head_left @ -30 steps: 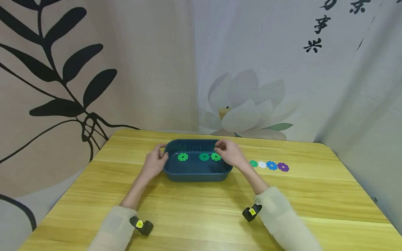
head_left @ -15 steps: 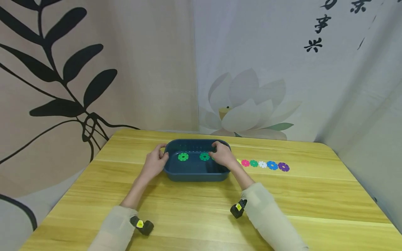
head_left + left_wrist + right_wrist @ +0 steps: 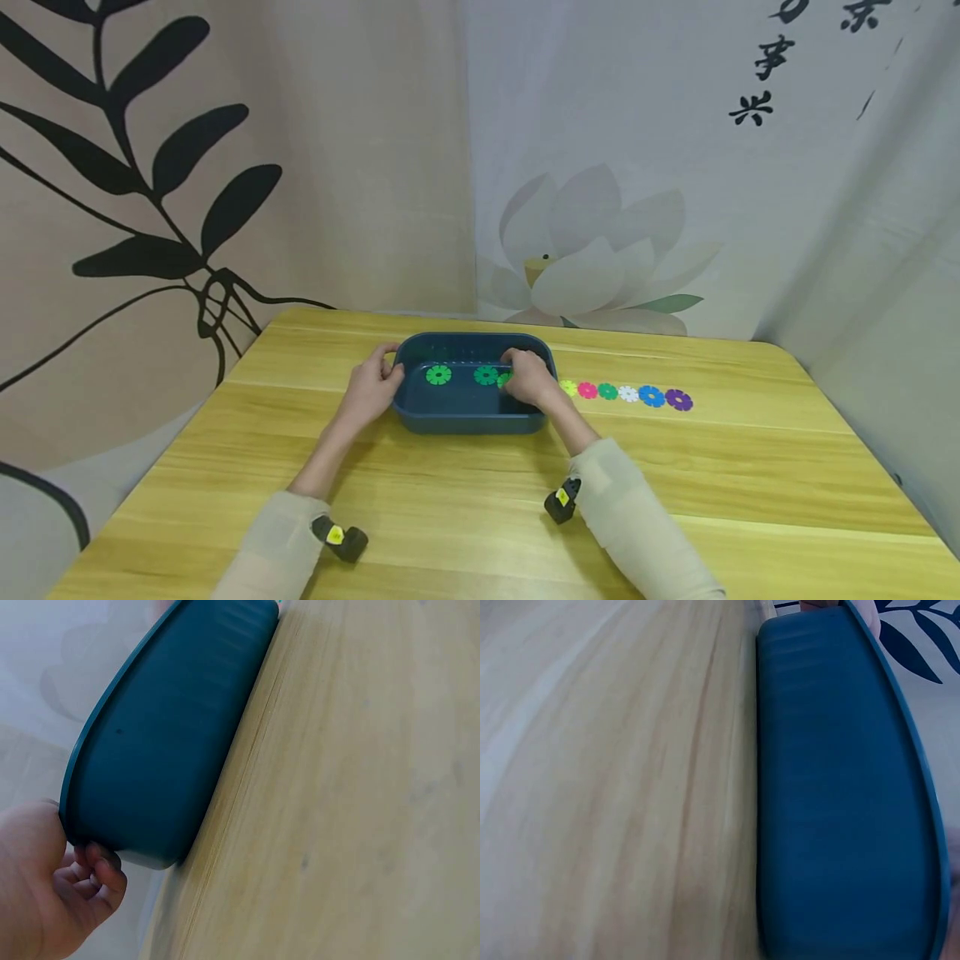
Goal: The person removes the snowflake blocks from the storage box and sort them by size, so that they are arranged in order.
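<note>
A dark blue-green plastic basin (image 3: 465, 423) stands on the wooden table. My left hand (image 3: 366, 388) grips its left rim, thumb over the edge; in the left wrist view its fingers curl under the rim. Inside lie a bright green notched interlocking disc (image 3: 438, 375) at the left and a teal disc (image 3: 486, 376) nearer the right. My right hand (image 3: 529, 379) reaches in over the right end, its thumb and index finger curled at another green disc (image 3: 503, 381), partly covered by the hand. Its fingertips are partly hidden; the right wrist view shows mainly the basin's outer wall.
Right of the basin, a row of discs lies on the table (image 3: 675, 467): yellow (image 3: 569, 388), pink (image 3: 587, 390), green (image 3: 607, 392), white (image 3: 627, 393), blue (image 3: 652, 396) and purple (image 3: 679, 400). A printed curtain (image 3: 375, 167) hangs behind the table.
My right hand has moved left and down into the basin, onto the rightmost green disc, which has shifted slightly left. More of the row on the table shows. My left hand stays on the rim.
</note>
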`<state>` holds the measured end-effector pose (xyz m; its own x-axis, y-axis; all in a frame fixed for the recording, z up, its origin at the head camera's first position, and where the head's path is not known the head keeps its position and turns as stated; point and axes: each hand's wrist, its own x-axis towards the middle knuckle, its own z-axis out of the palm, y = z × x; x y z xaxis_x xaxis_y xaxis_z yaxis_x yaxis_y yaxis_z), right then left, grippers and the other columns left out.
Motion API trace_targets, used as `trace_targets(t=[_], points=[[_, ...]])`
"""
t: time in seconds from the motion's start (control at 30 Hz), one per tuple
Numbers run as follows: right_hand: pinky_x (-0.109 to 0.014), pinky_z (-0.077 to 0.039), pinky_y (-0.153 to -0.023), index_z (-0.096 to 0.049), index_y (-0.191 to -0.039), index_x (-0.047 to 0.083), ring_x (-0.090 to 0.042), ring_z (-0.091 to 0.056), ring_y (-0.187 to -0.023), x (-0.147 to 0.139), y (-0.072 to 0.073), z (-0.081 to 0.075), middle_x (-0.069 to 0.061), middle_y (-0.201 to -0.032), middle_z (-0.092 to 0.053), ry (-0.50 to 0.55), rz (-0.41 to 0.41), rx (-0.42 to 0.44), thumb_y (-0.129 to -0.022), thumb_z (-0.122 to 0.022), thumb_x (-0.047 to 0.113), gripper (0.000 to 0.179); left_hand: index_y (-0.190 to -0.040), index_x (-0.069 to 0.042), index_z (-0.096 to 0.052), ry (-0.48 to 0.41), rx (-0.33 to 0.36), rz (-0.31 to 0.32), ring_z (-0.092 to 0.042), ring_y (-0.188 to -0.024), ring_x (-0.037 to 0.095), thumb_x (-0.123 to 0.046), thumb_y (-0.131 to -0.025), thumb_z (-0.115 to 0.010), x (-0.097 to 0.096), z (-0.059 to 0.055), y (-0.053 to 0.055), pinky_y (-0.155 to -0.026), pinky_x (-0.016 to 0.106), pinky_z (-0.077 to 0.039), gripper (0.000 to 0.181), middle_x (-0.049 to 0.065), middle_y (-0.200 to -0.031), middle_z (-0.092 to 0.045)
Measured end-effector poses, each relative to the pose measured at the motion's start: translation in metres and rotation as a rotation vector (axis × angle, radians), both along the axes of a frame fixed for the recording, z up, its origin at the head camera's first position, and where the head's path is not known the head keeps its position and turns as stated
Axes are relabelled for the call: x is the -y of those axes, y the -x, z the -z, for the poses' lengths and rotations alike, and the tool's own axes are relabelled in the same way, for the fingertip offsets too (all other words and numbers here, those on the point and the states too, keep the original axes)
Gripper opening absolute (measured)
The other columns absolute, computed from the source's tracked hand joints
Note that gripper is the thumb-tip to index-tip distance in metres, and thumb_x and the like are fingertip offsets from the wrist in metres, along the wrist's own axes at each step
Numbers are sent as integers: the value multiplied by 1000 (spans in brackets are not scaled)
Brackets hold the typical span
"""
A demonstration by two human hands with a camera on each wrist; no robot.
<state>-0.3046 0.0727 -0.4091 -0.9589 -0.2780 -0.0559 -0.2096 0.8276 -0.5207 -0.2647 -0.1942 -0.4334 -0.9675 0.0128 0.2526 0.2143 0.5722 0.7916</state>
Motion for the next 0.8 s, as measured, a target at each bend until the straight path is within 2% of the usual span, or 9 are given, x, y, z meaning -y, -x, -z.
trace_targets(t=[0.1,0.2,0.43,0.67,0.8], points=[[-42,-49,-95,-62,-129,0,-30,-60,-106,1,0,0,-14,-105,-67,-7,-6,13,-83,-82,5,50,-140,8,-48,-1,0,4,-43,-57,16,-5,-100,-53,0,0,0,-55,27,-37,42,3,-68,-46],[-39,-51,-88,-64,-123,0,-24,-60,-88,1,-2,0,-10,-93,-65,-6,-5,25,-81,-85,7,48,-140,9,-47,-1,0,9,-43,-57,16,-5,-101,-52,1,0,0,-54,27,-37,42,2,-67,-46],[-37,-54,-86,-75,-95,3,-23,-64,-94,0,-4,0,-7,-99,-71,25,2,1,-75,-90,10,26,-140,9,-47,-2,2,7,-43,-57,16,-4,-101,-53,0,1,1,-54,28,-37,42,2,-67,-45],[-35,-53,-76,-76,-90,4,-19,-62,-79,-4,-6,-5,-4,-85,-71,88,-37,-26,-85,-82,13,13,-139,8,-48,-6,-2,13,-44,-57,17,-4,-101,-53,-1,1,1,-55,28,-38,41,3,-68,-47],[-31,-50,-68,-76,-88,4,-14,-58,-70,-9,-8,-11,0,-76,-68,129,-51,-90,-88,-80,15,11,-140,8,-48,-6,-2,13,-44,-58,16,-4,-101,-53,0,1,0,-55,27,-38,41,3,-69,-47]])
